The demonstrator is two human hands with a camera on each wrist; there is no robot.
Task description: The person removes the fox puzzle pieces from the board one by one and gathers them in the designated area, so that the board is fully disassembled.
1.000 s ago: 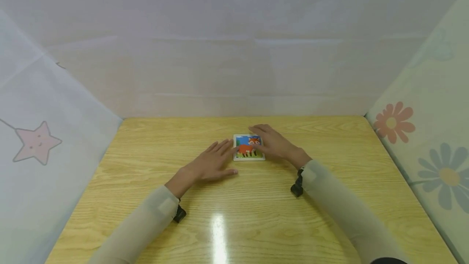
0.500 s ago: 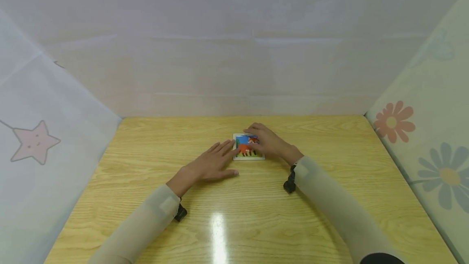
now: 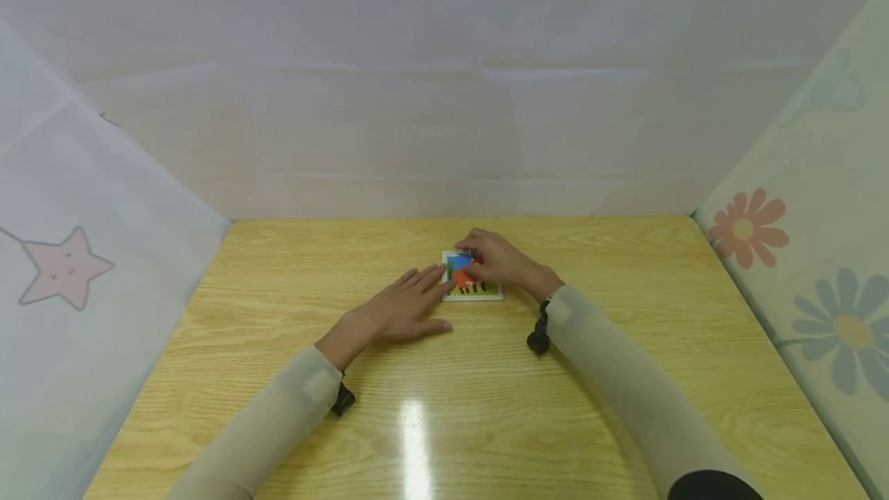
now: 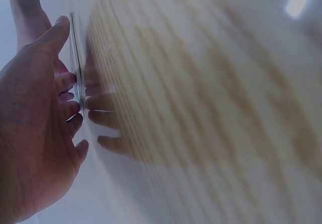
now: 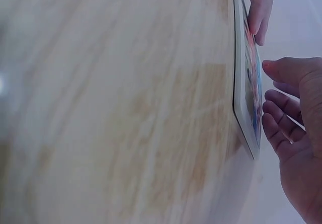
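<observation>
A small white-framed picture board (image 3: 472, 298) with an orange fox on blue and green lies flat near the table's far side. My left hand (image 3: 392, 315) rests at its left edge, fingers straight and fingertips touching the frame. Over the board's upper right part is my right hand (image 3: 505, 262), its fingers loosely bent and covering the fox's head. In the right wrist view, thumb and fingers of the right hand (image 5: 302, 118) stand apart just above the picture board (image 5: 240, 78), with nothing visible between them. The left wrist view shows the left hand (image 4: 37, 118) beside the board's thin edge.
The wooden table (image 3: 292, 268) has a bright reflection toward the front. A pale cloth wall (image 3: 444, 137) closes off the back, and printed cloth hangs at both sides, with a pink star (image 3: 67, 268) on the left and flowers (image 3: 746, 230) on the right.
My right hand has moved left across the board, and its fingers have bent more, covering the fox's head. The left hand has stayed in place.
</observation>
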